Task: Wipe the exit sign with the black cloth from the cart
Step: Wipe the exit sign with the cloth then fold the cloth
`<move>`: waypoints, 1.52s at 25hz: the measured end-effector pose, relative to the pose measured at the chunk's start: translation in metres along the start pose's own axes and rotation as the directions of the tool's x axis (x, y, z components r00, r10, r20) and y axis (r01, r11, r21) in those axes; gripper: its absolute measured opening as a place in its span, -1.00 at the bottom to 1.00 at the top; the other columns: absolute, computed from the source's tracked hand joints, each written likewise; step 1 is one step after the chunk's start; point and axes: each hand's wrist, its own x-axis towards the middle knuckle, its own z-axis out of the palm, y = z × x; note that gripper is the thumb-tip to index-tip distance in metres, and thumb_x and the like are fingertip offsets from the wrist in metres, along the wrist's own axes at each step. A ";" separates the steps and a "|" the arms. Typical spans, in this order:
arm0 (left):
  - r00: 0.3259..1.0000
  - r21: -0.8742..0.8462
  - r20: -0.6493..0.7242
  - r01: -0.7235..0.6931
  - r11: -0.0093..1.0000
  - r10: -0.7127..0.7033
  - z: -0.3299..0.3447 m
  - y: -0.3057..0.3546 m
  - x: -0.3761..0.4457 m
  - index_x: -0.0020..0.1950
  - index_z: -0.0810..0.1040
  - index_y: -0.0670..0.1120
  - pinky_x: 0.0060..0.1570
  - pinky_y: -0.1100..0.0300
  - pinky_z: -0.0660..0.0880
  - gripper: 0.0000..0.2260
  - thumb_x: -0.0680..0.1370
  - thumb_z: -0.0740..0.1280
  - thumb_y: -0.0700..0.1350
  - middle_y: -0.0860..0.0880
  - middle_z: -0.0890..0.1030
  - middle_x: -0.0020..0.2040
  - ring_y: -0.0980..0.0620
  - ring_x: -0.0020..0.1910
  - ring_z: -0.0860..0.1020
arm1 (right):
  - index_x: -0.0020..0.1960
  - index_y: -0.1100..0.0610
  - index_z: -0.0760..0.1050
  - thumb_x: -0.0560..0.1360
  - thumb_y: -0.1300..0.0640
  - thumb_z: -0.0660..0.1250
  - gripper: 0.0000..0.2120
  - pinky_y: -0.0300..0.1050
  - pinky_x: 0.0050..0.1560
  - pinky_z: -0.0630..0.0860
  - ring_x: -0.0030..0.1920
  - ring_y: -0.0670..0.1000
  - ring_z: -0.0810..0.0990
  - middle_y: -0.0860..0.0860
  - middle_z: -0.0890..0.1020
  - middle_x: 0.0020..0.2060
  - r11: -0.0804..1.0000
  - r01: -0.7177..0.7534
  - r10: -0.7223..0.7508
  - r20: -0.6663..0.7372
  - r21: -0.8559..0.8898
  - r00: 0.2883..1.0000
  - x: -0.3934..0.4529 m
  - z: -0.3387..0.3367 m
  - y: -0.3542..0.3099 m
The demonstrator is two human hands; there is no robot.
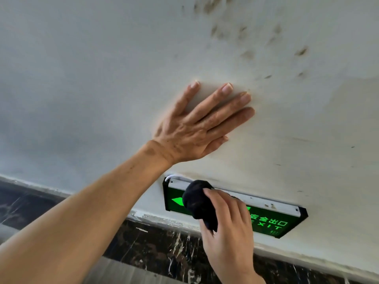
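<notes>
Right hand (pixel 227 228) grips bunched black cloth (pixel 198 201) pressed on exit sign (pixel 272 220) left half — sign low on wall (pixel 102 78) near baseboard edge; left hand (pixel 196 128) flat, fingers spread, holding nothing, on bare wall just above.

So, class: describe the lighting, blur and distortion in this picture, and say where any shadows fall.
Head view: soft, even light with no glare; the sign glows green by itself; the left hand, flat on the wall, casts only a faint shadow; the wide lens bends the wall's lower edge; focus is slightly soft throughout, including the cloth held by the right hand.
</notes>
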 end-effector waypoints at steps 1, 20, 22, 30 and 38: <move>1.000 -0.013 -0.001 0.004 1.000 -0.004 0.000 0.000 0.000 0.59 0.17 0.02 0.52 -0.17 0.00 -0.47 0.61 0.07 0.08 0.00 0.26 0.53 -0.07 0.55 0.18 | 0.27 0.01 0.40 0.27 0.18 0.49 -0.40 0.00 0.11 0.44 0.04 0.06 0.53 0.00 0.65 0.09 0.998 0.060 -0.061 -0.030 -0.036 0.998 0.005 0.008 -0.007; 1.000 0.044 -0.009 0.005 0.999 -0.005 -0.005 -0.004 0.001 0.58 0.22 0.01 0.53 -0.16 -0.02 -0.44 0.58 0.12 0.07 0.01 0.30 0.51 -0.08 0.53 0.18 | 0.19 0.08 0.51 0.35 0.17 0.24 -0.60 -0.02 0.15 0.54 0.04 0.07 0.58 -0.02 0.62 -0.03 0.915 0.216 -0.092 0.347 -0.340 0.934 0.031 0.051 -0.014; 1.000 0.042 -0.007 0.001 0.999 -0.001 -0.006 -0.004 0.002 0.58 0.22 0.00 0.51 -0.17 0.00 -0.44 0.58 0.12 0.07 -0.01 0.30 0.51 -0.09 0.53 0.18 | 0.19 0.09 0.52 0.33 0.17 0.24 -0.58 -0.03 0.15 0.55 0.05 0.06 0.60 -0.03 0.63 -0.02 0.910 0.219 -0.082 0.366 -0.352 0.927 0.030 0.043 -0.009; 1.000 0.053 -0.010 -0.014 0.998 0.015 -0.006 -0.005 0.003 0.58 0.22 -0.02 0.52 -0.17 -0.01 -0.44 0.58 0.12 0.07 -0.02 0.20 0.55 -0.06 0.60 0.02 | 0.16 0.12 0.56 0.17 0.24 0.51 -0.45 0.03 0.15 0.57 0.02 0.12 0.62 0.01 0.66 -0.02 0.897 0.145 0.002 0.333 -0.417 0.943 0.016 -0.002 0.040; 1.000 0.056 -0.023 -0.019 0.998 0.021 -0.006 -0.004 0.003 0.58 0.24 -0.02 0.51 -0.17 0.00 -0.45 0.58 0.13 0.07 -0.02 0.20 0.55 -0.06 0.60 0.03 | 0.14 0.04 0.54 0.02 0.27 0.58 -0.30 0.00 -0.06 0.62 0.10 0.06 0.44 -0.07 0.66 0.03 0.876 -0.023 0.205 0.329 -0.482 0.922 0.000 -0.064 0.111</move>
